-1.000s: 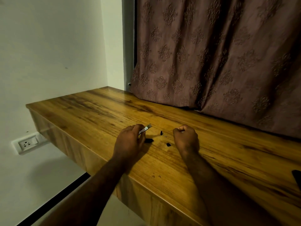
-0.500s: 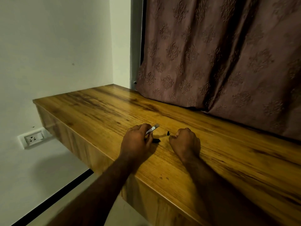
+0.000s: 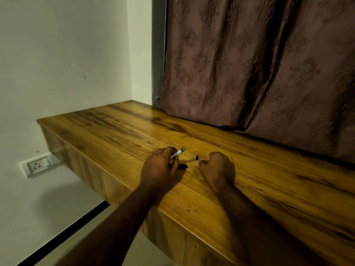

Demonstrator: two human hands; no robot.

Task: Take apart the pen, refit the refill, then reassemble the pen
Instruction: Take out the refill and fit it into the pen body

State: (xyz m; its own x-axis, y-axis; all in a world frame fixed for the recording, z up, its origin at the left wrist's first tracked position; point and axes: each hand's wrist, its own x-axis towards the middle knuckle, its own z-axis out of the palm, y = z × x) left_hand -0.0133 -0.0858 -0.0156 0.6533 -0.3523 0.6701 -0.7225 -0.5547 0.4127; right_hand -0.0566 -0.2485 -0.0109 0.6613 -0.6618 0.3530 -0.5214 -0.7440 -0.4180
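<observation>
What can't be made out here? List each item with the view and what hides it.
Head view: most of the pen barrel is hidden inside the left hand; one end shows.
Head view: whether the right hand holds anything is hidden by its curled fingers.
Head view: the small black piece and the black part beside the left hand are too small to identify.

Wood-grain surface was fixed into a pale wall corner; patterned brown curtain hung behind; socket under its left edge.
</observation>
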